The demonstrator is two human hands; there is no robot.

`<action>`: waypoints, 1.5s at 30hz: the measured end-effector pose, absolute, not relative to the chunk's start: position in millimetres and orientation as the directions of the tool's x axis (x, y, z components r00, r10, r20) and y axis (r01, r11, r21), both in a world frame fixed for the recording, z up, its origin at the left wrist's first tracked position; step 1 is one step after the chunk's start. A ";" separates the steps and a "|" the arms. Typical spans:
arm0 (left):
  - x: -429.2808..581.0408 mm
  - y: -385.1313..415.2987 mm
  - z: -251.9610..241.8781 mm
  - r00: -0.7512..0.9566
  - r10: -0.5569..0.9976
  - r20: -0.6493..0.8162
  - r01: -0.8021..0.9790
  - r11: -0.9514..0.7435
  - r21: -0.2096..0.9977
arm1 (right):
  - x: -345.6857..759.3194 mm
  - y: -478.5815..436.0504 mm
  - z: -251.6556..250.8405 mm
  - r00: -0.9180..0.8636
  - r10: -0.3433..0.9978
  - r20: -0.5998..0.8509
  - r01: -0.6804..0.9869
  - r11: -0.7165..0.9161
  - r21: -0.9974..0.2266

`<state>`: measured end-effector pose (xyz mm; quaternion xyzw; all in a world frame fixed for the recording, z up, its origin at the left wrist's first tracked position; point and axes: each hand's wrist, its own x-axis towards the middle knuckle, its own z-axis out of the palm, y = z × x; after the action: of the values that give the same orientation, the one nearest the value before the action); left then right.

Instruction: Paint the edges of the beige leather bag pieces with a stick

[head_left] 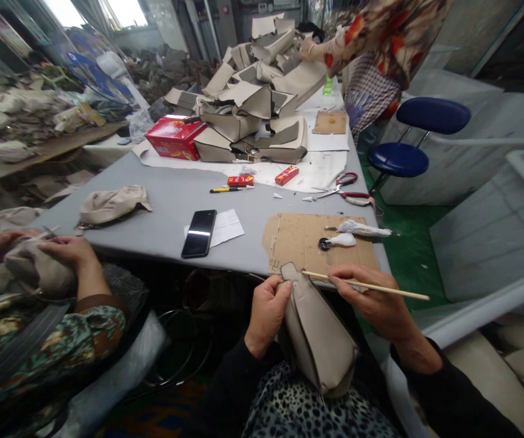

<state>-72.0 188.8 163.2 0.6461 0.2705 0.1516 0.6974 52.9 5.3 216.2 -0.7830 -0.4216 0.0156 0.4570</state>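
Observation:
In the head view a beige leather-like bag piece (319, 334) rests over my lap, its narrow tab pointing up toward the table edge. My left hand (267, 309) pinches that piece beside the tab. Between the fingers of my right hand (375, 298) is a thin wooden stick (394, 291), its tip at the edge of the tab. Just beyond, a cardboard sheet (289, 240) carries a small white bottle with a dark round end (342, 240) and a white wrapped tool (364, 229).
A phone (199, 233) lies on paper at the table's front. Scissors (346, 188), small red boxes (286, 175) and a large red box (174, 139) sit farther back, before heaped beige bags (262, 97). One co-worker's hands (72, 249) work fabric at left; another person reaches into the heap.

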 end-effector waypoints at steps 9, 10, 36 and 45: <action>-72.4 189.5 161.6 0.808 0.555 -0.197 0.140 0.144 0.980 | 54.6 3.2 216.5 0.678 0.671 0.301 0.599 -0.267 -0.755; -72.7 189.7 161.8 0.808 0.553 -0.202 0.141 0.151 0.978 | 55.1 3.5 215.7 0.684 0.668 0.293 0.591 -0.272 -0.760; -73.6 193.3 161.8 0.807 0.531 -0.257 0.139 0.253 0.957 | 42.5 7.2 181.5 0.861 0.506 0.052 0.124 -0.111 -0.986; -72.7 195.4 164.3 0.804 0.515 -0.298 0.127 0.341 0.931 | 20.8 15.6 163.2 0.915 0.398 -0.056 -0.057 -0.009 -0.998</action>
<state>-72.7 195.4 164.3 0.5598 0.2866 0.1263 0.7671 20.8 15.6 163.2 -0.6910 -0.1235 0.1643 0.6930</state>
